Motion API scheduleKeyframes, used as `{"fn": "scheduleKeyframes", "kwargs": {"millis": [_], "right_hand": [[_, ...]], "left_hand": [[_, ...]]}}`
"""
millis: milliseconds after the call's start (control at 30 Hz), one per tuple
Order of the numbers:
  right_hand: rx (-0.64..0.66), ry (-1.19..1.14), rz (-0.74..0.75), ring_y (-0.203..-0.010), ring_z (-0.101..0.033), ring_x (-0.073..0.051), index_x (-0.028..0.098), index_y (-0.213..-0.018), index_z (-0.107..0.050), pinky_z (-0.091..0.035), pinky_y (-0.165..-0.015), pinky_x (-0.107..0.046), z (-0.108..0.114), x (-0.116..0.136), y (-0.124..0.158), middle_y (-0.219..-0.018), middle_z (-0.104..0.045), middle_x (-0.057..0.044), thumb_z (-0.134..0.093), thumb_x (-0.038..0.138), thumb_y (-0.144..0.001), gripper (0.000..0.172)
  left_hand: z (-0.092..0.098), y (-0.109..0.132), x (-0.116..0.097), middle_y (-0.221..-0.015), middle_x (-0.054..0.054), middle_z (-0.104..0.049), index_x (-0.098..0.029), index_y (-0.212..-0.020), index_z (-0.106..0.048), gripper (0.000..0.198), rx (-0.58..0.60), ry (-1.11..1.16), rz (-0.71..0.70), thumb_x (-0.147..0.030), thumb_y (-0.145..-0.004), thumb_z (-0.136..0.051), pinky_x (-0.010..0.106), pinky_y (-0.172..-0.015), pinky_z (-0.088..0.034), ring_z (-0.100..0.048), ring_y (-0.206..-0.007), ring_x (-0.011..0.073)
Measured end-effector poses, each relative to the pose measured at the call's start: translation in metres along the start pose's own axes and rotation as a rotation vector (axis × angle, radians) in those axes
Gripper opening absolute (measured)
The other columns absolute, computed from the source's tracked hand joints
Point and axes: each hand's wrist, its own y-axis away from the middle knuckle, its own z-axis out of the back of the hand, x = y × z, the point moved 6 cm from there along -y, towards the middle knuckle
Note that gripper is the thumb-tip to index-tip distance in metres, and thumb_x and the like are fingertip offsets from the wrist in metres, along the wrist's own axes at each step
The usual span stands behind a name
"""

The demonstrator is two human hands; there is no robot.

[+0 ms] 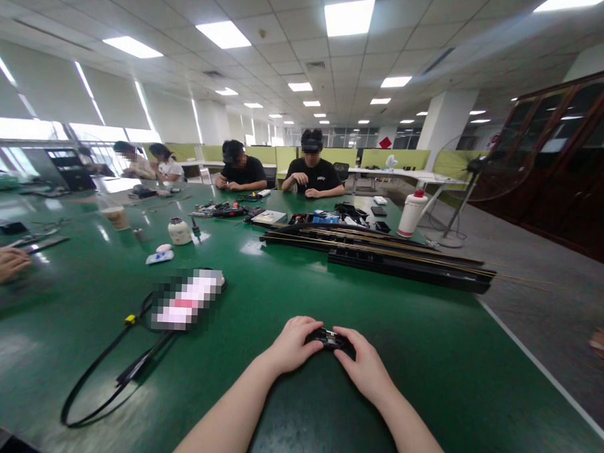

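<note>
A small black object (331,339) with a shiny metal part in its middle lies low over the green table, between my two hands. My left hand (295,343) grips its left end, thumb in front and fingers behind. At its right end, my right hand (360,361) holds it the same way, fingers bent round the edge. The fingers cover both ends, so its full shape is hidden. What it is exactly is too small to tell.
On the green table (259,298) are a phone (188,302) with a black strap, a white jar (179,231), long black strips (410,268) with thin rods, and a white bottle (411,214). Another person's hand (2,267) rests at the left. People sit across the table.
</note>
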Motion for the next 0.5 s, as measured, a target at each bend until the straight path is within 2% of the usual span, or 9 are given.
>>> {"fn": "scheduleKeyframes", "kwargs": {"millis": [167, 500], "right_hand": [[0.006, 0.013, -0.007, -0.104, -0.059, -0.024, 0.020, -0.104, -0.064, -0.042, -0.095, -0.042, 0.0003, 0.0009, 0.0000, -0.108, -0.066, -0.008, -0.059, 0.017, -0.068, 0.036], [-0.012, 0.004, 0.004, -0.099, -0.060, -0.024, 0.022, -0.098, -0.066, -0.045, -0.092, -0.041, 0.0015, 0.0038, 0.0009, -0.103, -0.067, -0.006, -0.060, 0.019, -0.068, 0.032]], "left_hand": [[0.0012, 0.0003, -0.0010, -0.116, 0.008, -0.058, -0.019, -0.118, -0.056, 0.040, 0.007, 0.004, -0.002, -0.029, -0.081, -0.061, 0.038, -0.099, -0.036, -0.049, -0.111, 0.0229], [-0.0010, 0.0003, 0.0010, -0.117, 0.008, -0.057, -0.021, -0.119, -0.055, 0.040, 0.005, -0.002, -0.013, -0.031, -0.081, -0.061, 0.039, -0.100, -0.035, -0.048, -0.112, 0.0232]]}}
